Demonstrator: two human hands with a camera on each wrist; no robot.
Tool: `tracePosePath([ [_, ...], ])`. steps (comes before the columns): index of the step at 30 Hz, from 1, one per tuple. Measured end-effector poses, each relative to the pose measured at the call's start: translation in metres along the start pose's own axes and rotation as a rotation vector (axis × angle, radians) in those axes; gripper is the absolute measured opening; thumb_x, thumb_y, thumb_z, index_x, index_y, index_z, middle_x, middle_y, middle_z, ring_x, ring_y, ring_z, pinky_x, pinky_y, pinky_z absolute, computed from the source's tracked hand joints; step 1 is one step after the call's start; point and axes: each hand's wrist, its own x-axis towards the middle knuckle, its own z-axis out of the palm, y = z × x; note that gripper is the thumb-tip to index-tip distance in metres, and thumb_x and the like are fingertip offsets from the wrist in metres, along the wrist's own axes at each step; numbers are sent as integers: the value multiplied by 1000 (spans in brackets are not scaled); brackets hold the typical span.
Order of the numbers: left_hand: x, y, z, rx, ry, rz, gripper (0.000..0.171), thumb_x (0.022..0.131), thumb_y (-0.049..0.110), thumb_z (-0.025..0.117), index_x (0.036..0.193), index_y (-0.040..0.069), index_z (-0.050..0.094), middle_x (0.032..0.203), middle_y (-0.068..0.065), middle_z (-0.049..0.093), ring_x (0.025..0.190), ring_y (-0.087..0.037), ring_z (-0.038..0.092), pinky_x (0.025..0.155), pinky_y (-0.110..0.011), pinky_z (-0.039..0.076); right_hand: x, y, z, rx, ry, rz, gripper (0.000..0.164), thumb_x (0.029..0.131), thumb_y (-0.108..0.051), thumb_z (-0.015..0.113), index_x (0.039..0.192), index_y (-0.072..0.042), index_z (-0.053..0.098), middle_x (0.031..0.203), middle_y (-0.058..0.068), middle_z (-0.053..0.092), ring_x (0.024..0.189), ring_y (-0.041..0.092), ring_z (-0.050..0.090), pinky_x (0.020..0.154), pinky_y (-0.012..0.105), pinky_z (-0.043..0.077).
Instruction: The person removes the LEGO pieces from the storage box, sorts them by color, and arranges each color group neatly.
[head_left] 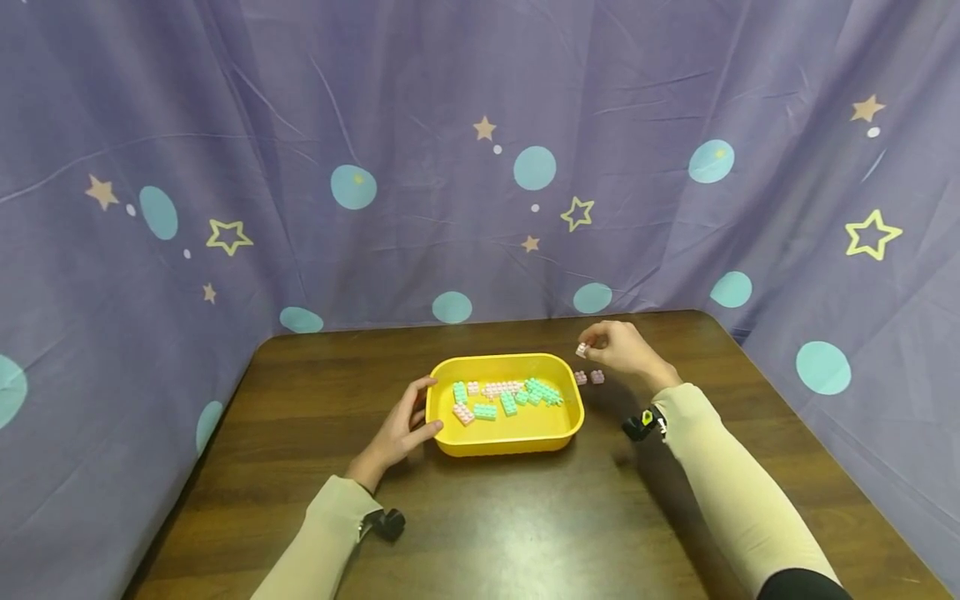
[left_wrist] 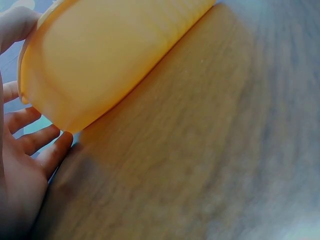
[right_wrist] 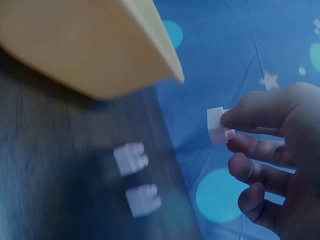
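Note:
A yellow tray holds several mint-green bricks and pink bricks. My left hand grips its left end; in the left wrist view the thumb is at the rim and the other fingertips lie along the outer wall. Past the tray's right end, my right hand pinches a small pale pink building brick between thumb and index finger, raised above the table. Two more small pink bricks lie on the tabletop below that hand, beside the tray.
The brown wooden table ends at a purple curtain with stars and blue dots, which hangs behind and at both sides. A black wrist camera sits on the left sleeve, another camera on the right.

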Motion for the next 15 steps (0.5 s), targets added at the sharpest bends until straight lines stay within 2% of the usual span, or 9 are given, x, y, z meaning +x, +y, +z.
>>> tracePosePath([
  [8,-1,2,1,5,-1,-3,67,89,-2,65,145,-3,28,153,-26,25,136,-48,35,102,-60,40,-13,27,1,4,17,75,16,79,-11,72,94,-7,74,82,2,71,74,15,62,67,30,48],
  [15,2,28,-1,-13,-24,9,66,87,-5,64,141,-15,26,148,-38,22,131,-57,33,98,-67,38,-22,46,5,-17,20,96,14,79,-10,72,92,-7,74,78,2,70,71,14,61,65,30,47],
])
